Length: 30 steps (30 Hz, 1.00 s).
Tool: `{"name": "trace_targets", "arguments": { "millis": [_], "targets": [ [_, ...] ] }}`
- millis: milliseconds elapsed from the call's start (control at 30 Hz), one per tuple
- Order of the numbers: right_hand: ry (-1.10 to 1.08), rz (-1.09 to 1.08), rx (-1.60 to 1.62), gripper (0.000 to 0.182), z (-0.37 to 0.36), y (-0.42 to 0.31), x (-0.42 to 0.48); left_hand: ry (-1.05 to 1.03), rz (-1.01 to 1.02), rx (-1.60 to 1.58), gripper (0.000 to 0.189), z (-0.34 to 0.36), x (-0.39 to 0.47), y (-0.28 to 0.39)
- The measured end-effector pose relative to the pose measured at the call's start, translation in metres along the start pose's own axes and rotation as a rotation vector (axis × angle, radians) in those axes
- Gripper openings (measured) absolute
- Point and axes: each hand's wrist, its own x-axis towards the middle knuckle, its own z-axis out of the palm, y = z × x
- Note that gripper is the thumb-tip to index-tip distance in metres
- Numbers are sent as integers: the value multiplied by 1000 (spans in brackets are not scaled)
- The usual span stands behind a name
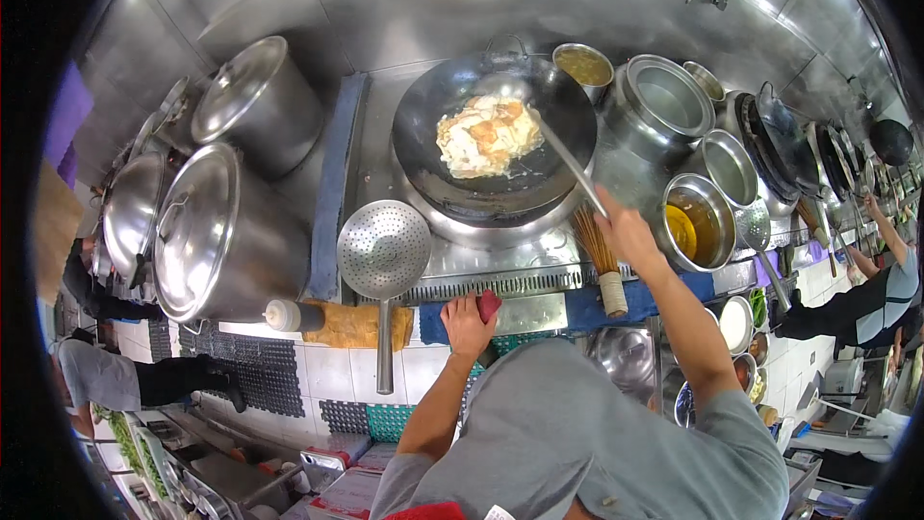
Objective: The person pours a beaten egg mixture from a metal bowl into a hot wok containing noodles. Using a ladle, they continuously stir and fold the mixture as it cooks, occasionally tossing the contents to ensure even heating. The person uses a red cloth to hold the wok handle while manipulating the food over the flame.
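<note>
In the head view my right hand grips the handle of a metal ladle, whose head reaches into a black wok. A mass of cooked egg, white with orange-brown patches, lies in the wok. At the front edge of the stove my left hand rests with a folded red cloth between thumb and fingers. To its left a perforated metal strainer lies with its handle towards me. A bamboo wok brush lies between the wok and my right forearm.
Large lidded pots stand at the left, near a squeeze bottle on a yellow cloth. At the right are a pot of oil-like liquid, a pot with a clear liquid and stacked woks. Other people work at both sides.
</note>
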Motion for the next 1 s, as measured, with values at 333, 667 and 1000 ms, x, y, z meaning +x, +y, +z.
{"name": "trace_targets", "arguments": {
  "millis": [333, 667, 1000],
  "targets": [
    [14, -43, 268, 49, 6, 29, -8, -29, -51, -76, 57, -5, 1, 8],
    [-293, 417, 1029, 56, -11, -20, -14, -111, -268, -372, 46, -31, 21, 7],
    [-214, 353, 854, 56, 30, -39, 0, -439, -834, -1651, 22, -90, 40, 44]
  ]
}}
